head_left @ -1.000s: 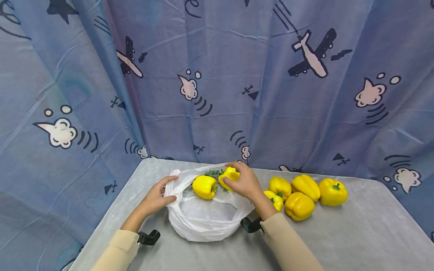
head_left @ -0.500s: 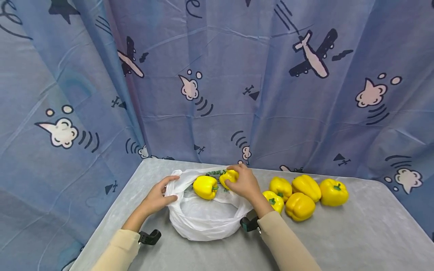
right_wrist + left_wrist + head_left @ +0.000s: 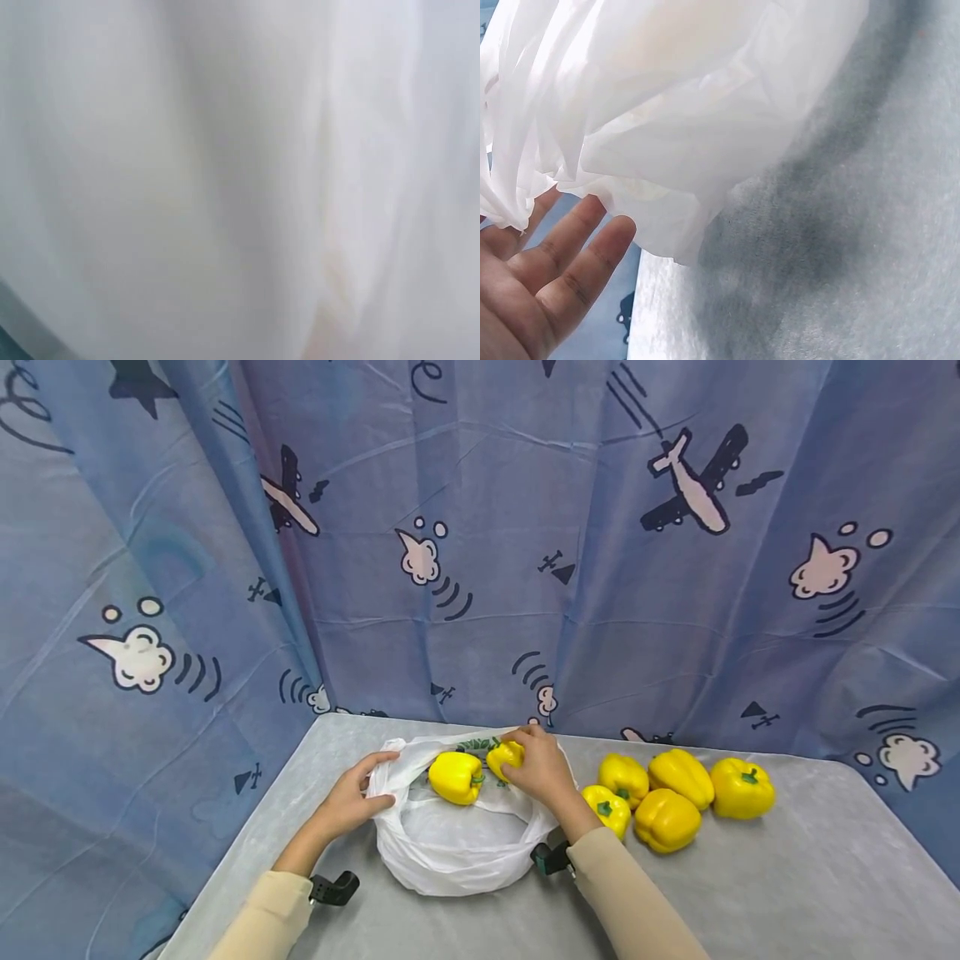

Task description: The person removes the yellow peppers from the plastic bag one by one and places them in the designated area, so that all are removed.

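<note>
A white plastic bag lies with its mouth spread wide on the table. My left hand pinches the bag's left rim; in the left wrist view some of that hand's fingers extend beneath the plastic. At the bag's right side my right hand grips a yellow bell pepper, partly covered by the fingers, inside the mouth. Another yellow bell pepper rests in the bag to its left, stem facing right. Blurred white plastic fills the right wrist view, where the held pepper is hidden.
Several yellow bell peppers sit grouped on the grey table right of the bag, the closest beside my right forearm. A blue patterned curtain hangs behind and to the left.
My right hand has lowered slightly with its pepper, deeper into the bag mouth. The left hand keeps its hold on the rim.
</note>
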### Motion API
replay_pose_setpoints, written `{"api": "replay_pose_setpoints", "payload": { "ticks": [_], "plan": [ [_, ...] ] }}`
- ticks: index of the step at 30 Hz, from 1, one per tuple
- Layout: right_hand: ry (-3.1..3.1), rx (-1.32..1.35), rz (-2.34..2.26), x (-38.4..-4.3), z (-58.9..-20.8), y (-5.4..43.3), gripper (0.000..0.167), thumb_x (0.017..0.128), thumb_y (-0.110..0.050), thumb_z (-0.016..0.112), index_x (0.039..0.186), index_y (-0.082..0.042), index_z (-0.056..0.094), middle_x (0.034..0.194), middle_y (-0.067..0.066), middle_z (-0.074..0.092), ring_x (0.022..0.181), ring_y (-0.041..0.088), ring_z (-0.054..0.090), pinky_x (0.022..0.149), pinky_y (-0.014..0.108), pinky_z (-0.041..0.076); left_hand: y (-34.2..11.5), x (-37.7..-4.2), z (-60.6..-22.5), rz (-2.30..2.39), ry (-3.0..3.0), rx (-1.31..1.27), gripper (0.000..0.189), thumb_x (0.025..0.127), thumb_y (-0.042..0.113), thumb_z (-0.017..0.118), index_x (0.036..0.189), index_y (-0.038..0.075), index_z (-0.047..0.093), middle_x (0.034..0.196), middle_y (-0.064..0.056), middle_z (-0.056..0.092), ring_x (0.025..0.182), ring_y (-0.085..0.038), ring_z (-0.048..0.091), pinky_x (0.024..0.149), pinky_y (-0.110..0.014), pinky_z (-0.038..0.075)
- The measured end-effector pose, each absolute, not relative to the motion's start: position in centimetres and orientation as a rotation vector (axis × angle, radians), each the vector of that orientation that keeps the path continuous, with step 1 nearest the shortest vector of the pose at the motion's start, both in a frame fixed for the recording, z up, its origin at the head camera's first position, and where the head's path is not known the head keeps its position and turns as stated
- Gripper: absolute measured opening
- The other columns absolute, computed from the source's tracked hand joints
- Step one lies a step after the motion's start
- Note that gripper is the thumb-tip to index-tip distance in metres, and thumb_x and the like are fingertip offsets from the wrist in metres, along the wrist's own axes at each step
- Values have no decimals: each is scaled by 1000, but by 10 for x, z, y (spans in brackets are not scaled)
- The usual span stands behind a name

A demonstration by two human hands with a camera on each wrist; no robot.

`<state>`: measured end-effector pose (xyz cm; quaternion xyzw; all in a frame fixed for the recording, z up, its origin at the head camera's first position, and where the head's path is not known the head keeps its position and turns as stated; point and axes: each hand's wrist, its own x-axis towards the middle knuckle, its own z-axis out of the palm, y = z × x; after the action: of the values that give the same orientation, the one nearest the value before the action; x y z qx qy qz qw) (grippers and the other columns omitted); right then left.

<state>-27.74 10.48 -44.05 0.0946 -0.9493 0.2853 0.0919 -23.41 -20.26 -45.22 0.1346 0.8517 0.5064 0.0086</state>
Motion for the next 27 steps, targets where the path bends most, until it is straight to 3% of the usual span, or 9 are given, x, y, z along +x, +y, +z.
{"api": "replay_pose_setpoints", "payload": {
  "ticks": [14,27],
  "plan": [
    [-2770,299,876,-274,-443,108,36,76,-12,79,111,-15,70,123,12,59,110,35,54,89,47,49,-201,-231,-453,1600,2655,467,62,78,-3,66,137,5,48,147,-23,41,112,-38,58,79,-30,52],
    [-2694,414,890,-265,-434,111,34,72,-8,78,105,-14,70,116,10,60,114,38,54,93,49,48,-200,-232,-451,1590,2672,450,62,79,-3,66,137,6,47,147,-23,40,110,-36,59,78,-31,53]
  ]
}}
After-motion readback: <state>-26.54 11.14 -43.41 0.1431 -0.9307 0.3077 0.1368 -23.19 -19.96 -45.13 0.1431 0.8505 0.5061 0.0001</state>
